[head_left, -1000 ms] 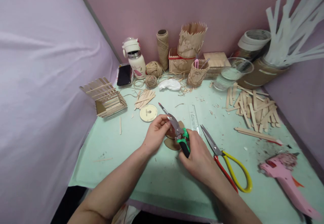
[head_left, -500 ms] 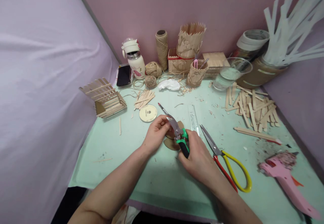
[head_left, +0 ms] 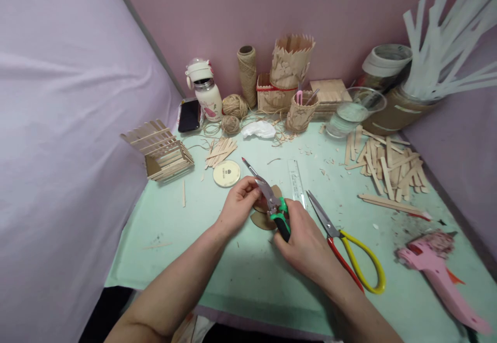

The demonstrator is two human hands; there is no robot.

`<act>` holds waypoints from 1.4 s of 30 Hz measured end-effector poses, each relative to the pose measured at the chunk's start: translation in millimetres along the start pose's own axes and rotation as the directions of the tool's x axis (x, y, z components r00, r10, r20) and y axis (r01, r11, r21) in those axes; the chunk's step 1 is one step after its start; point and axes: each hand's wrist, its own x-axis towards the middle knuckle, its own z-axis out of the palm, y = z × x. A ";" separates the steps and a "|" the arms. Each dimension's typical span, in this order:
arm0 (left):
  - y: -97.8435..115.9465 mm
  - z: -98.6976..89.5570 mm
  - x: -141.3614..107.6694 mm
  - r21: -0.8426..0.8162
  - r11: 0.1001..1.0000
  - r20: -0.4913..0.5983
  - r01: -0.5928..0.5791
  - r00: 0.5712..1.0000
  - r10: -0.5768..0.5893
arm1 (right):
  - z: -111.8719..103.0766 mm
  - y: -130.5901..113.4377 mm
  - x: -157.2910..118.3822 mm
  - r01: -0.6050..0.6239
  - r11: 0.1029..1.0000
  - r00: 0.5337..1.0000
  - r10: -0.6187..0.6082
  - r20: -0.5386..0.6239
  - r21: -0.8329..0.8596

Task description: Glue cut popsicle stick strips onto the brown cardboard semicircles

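My right hand (head_left: 301,234) is wrapped round pruning shears (head_left: 267,193) with green and black handles; their metal blades point up and left. At the blades, my left hand (head_left: 241,200) is closed in a pinch, and what its fingers hold is hidden. Brown cardboard pieces (head_left: 262,222) lie on the table just under the shears. Beyond the blade tips is a slim red-tipped pen-like tool (head_left: 248,165). To the left of it lies a round cream lid (head_left: 227,174), and to the right a clear ruler (head_left: 296,180).
Scissors (head_left: 330,229) with red and yellow handles lie right of my right hand. Farther right are a pink glue gun (head_left: 435,273) and a heap of craft sticks (head_left: 392,164). A stick-built basket (head_left: 166,157) stands left. A cup of water (head_left: 349,118) and a bottle (head_left: 208,97) stand behind.
Both hands and the shears keep practically the same pose. The whole view has shifted very slightly.
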 end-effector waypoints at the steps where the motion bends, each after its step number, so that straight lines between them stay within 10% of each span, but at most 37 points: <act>1: 0.7 0.0 -0.1 0.009 1.000 -0.001 -0.003 1.000 0.003 | -0.1 0.4 0.0 -0.001 1.000 1.000 0.001 -0.002 -0.009; 16: -1.3 -4.4 2.7 0.037 0.999 0.018 0.014 1.000 -0.015 | -6.8 -3.3 -1.7 -0.069 0.998 0.996 0.069 0.053 -0.007; 19: -2.4 -5.6 3.0 0.035 0.998 0.014 0.045 0.999 -0.046 | -11.6 0.3 1.2 -0.117 0.991 0.990 0.121 -0.077 0.060; 23: -4.5 -7.5 3.9 0.029 0.997 0.013 0.077 0.997 -0.077 | -24.2 16.9 6.8 -0.211 0.978 0.918 0.196 -0.344 -0.004; 33: -2.4 -6.6 0.2 0.130 0.984 0.040 0.121 0.991 -0.127 | -42.8 50.5 4.4 -0.641 0.643 0.763 0.472 -0.442 -0.420; 38: 2.8 -3.9 -1.1 0.075 0.993 0.042 0.093 0.994 -0.097 | -41.5 54.8 4.6 -0.482 0.777 0.821 0.238 -0.518 -0.406; 42: 3.8 -3.9 -2.8 0.017 0.992 0.090 0.128 0.988 -0.129 | -35.1 31.5 6.7 0.046 0.972 0.885 -0.146 -0.443 -0.229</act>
